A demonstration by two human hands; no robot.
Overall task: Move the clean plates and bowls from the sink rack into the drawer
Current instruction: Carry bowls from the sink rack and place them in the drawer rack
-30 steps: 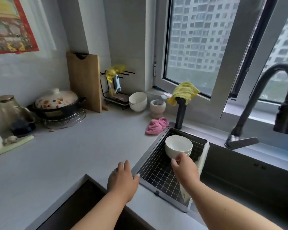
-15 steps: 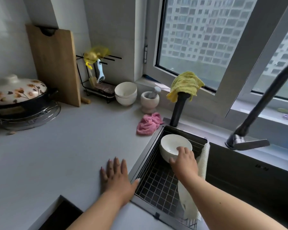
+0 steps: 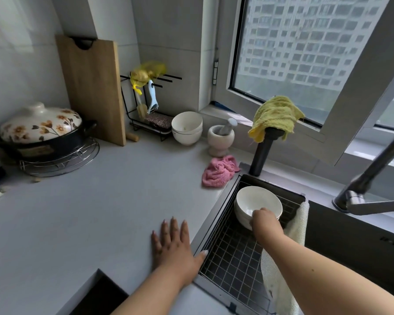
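A stack of white bowls (image 3: 255, 201) stands at the far end of the black wire sink rack (image 3: 230, 258). My right hand (image 3: 265, 221) grips the near rim of the top bowl, thumb inside it. My left hand (image 3: 175, 248) lies flat on the grey counter (image 3: 89, 219) with fingers spread, its thumb touching the rack's left edge. A dark open drawer (image 3: 98, 298) shows at the bottom edge, its inside hidden.
Two more white bowls (image 3: 187, 127), a stone mortar (image 3: 221, 138) and a pink cloth (image 3: 218, 171) sit behind the rack. A clay pot (image 3: 40, 130) and cutting board (image 3: 93, 87) stand left. A black faucet (image 3: 373, 178) reaches over the sink at right; a pale cloth (image 3: 282, 264) hangs on the rack's right side.
My right hand went from touching the bowl's near side to gripping its rim. My left hand flattened on the counter. The view swung right and downward.
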